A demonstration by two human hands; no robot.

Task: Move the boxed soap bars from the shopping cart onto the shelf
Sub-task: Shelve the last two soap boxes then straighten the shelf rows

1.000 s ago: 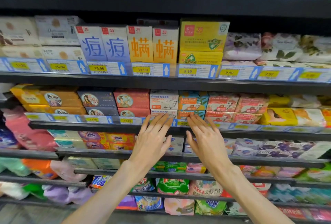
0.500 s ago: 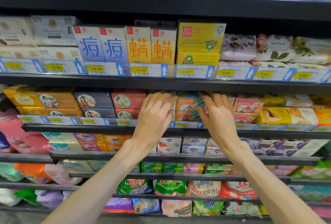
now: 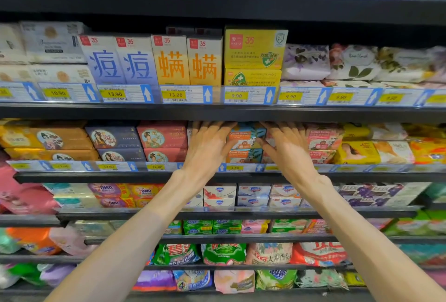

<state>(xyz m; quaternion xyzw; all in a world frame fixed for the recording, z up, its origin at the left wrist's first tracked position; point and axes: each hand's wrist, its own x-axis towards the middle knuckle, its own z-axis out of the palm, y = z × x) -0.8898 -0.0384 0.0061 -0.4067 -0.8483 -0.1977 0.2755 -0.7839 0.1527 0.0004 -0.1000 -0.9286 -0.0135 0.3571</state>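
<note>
Store shelving fills the view, tier upon tier of packaged soap behind yellow price tags (image 3: 236,96). No shopping cart is seen, so how many boxes remain to be moved cannot be told. On the middle shelf (image 3: 96,176) two blue and orange soap boxes (image 3: 246,142) are already stacked between the hands, with pink soap boxes (image 3: 322,138) just to their right and red boxes with a portrait (image 3: 163,135) to their left. From this the placing step is judged to be at its end or very near it, with the stock being squared up against the row; any further boxes would have to come from the cart.

The left hand (image 3: 208,147) is laid with straight, spread fingers against the boxes left of the blue stack, fingertips reaching under the shelf above. The right hand (image 3: 286,148) is held likewise flat and spread, against the boxes right of the stack. Nothing is clasped by either hand; both are released and only touch or press the box fronts.
</note>
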